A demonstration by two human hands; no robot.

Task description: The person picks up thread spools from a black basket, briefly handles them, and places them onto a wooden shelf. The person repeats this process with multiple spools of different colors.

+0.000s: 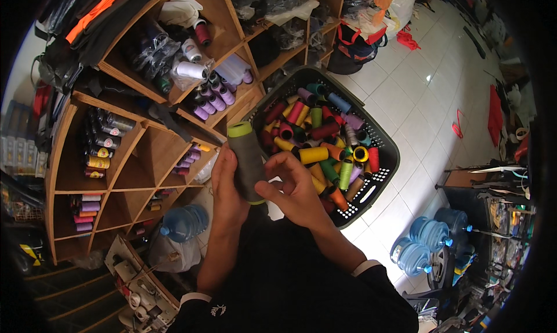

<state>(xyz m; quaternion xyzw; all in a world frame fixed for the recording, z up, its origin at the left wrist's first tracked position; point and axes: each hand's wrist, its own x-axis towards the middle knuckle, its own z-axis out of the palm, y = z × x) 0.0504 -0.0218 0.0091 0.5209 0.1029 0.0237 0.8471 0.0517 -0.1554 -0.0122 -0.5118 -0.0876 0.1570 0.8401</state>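
white floor tiles [400, 101] lay under me, with wooden cubby shelves [145, 159] at nine o'clock. i held an olive-grey thread cone [248, 162] upright between both hands, its long axis running six to twelve o'clock and its yellow-green top toward twelve. my left hand [226, 185] was wrapped round its back; my right hand [293, 188] pinched its lower side. a firm grip near the base seemed best. at two o'clock sat the dark basket [386, 159] of mixed spools.
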